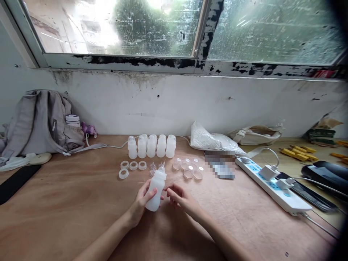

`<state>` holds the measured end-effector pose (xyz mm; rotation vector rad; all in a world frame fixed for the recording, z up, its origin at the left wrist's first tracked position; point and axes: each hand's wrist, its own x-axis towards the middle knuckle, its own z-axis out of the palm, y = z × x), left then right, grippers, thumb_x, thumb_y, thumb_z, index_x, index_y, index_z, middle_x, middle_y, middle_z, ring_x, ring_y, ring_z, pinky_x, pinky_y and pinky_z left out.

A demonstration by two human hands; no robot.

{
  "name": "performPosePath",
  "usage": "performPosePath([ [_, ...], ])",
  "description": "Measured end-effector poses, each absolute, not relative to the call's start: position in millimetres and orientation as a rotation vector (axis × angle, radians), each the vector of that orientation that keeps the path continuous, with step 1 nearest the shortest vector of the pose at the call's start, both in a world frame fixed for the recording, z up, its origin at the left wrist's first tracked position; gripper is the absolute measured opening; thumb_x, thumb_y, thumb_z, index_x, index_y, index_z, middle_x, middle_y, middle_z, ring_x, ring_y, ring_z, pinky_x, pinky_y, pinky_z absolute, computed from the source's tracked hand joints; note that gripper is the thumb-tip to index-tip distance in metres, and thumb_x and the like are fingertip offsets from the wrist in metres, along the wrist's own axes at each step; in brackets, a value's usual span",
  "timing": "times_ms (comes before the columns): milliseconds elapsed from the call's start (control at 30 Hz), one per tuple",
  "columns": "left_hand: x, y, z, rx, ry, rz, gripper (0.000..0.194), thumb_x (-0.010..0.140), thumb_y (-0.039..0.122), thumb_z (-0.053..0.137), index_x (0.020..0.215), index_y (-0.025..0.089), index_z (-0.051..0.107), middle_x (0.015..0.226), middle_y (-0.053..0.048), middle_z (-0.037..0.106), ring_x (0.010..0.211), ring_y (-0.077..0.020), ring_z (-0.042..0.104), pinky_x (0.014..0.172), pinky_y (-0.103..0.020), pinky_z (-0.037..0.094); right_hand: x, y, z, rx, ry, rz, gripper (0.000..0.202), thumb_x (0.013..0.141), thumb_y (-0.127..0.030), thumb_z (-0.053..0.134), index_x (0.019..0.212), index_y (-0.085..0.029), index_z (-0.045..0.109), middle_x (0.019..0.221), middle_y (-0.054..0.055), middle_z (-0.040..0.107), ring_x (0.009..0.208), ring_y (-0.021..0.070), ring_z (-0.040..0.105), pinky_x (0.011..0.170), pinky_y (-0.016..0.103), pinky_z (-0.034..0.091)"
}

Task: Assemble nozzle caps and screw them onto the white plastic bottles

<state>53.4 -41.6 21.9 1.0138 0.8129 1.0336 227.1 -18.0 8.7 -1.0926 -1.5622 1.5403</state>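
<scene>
A translucent white baby bottle (155, 192) is tilted in my left hand (143, 199), whose thumb and fingers wrap round its body. Close to the bottle's right side is my right hand (179, 195), its fingers loosely bent and apart, with nothing seen in them. Just beyond the bottle's top are clear bottle teats (152, 166); the bottle partly hides some of them. White collar rings (133, 165) lie left of the teats. Several clear dome caps (188, 174) rest to the right. Behind these, several more bottles (151, 146) stand upright in a row.
A grey backpack (40, 119) and a black phone (19, 183) are at the left. Toward the right are a plastic-wrapped package (212, 139), a blurred flat item (221, 166) and a power strip (274, 186) with chargers and cables. A wall and window stand behind the wooden table (81, 195).
</scene>
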Motion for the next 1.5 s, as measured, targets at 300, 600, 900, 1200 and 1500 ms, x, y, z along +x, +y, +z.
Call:
performPosePath([
  [300,51.3,-39.5,21.9,1.151,0.888,0.970,0.051,0.066,0.040,0.063,0.109,0.018,0.048,0.087,-0.005,0.059,0.079,-0.0187,0.056,0.066,-0.026,0.044,237.1,-18.4,23.2,-0.752,-1.409,1.622,0.053,0.070,-0.035,0.063,0.119,-0.026,0.044,0.114,0.007,0.052,0.102,0.0212,0.049,0.085,0.037,0.039],
  [600,49.3,-38.7,21.6,1.008,0.798,0.769,0.047,0.066,0.041,0.064,0.105,0.017,0.052,0.089,-0.006,0.056,0.074,-0.0176,0.055,0.051,-0.023,0.045,229.3,-13.3,24.1,-0.964,-1.302,1.520,0.023,0.071,-0.035,0.063,0.084,-0.017,0.057,0.085,0.004,0.060,0.085,0.0202,0.054,0.075,0.032,0.042],
  [900,46.2,-41.0,18.4,0.786,0.572,0.634,0.040,0.073,0.033,0.050,0.106,0.010,0.050,0.080,-0.008,0.058,0.059,-0.0132,0.057,0.048,-0.021,0.043,219.3,-12.2,36.4,-0.656,-1.141,1.850,0.038,0.068,-0.027,0.062,0.104,-0.021,0.054,0.109,0.009,0.058,0.105,0.0239,0.049,0.087,0.037,0.036],
  [1200,41.4,-41.6,18.0,0.909,0.580,0.675,0.035,0.067,0.029,0.057,0.096,0.011,0.053,0.072,-0.004,0.056,0.051,-0.0115,0.054,0.043,-0.020,0.040,181.0,-4.6,58.8,-0.789,-1.155,1.765,0.023,0.062,-0.020,0.059,0.084,-0.018,0.061,0.062,0.001,0.063,0.066,0.0188,0.061,0.057,0.027,0.044],
  [1500,44.0,-35.0,14.1,1.662,1.235,0.982,0.038,0.065,0.026,0.061,0.099,0.014,0.052,0.078,-0.004,0.059,0.065,-0.0169,0.055,0.054,-0.024,0.042,160.9,9.1,48.1,-0.854,-0.992,1.609,0.021,0.054,-0.009,0.054,0.073,-0.015,0.061,0.052,-0.001,0.058,0.059,0.0169,0.060,0.055,0.025,0.043],
])
